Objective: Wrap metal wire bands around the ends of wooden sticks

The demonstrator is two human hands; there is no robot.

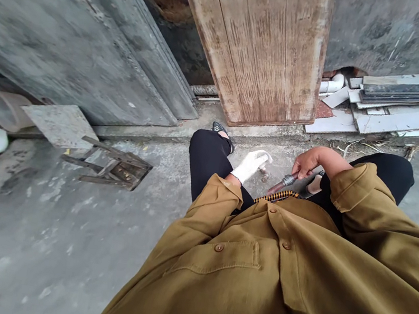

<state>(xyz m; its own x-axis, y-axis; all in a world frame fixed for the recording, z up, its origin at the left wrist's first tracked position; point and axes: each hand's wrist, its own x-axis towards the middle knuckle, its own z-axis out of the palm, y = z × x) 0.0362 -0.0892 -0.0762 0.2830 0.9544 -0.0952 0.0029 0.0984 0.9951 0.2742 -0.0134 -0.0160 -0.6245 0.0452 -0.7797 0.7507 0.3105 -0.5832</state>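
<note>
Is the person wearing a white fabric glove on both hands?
No, the white fabric glove covers only the left hand, while the right hand is bare.

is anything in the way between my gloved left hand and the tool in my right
Nothing visible stands between your gloved left hand and the tool in your right hand; the gap shows concrete ground below.

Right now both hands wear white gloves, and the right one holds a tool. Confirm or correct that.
Not quite: the head view shows only the left hand in a white glove; the right hand is bare. It does hold a tool.
</note>
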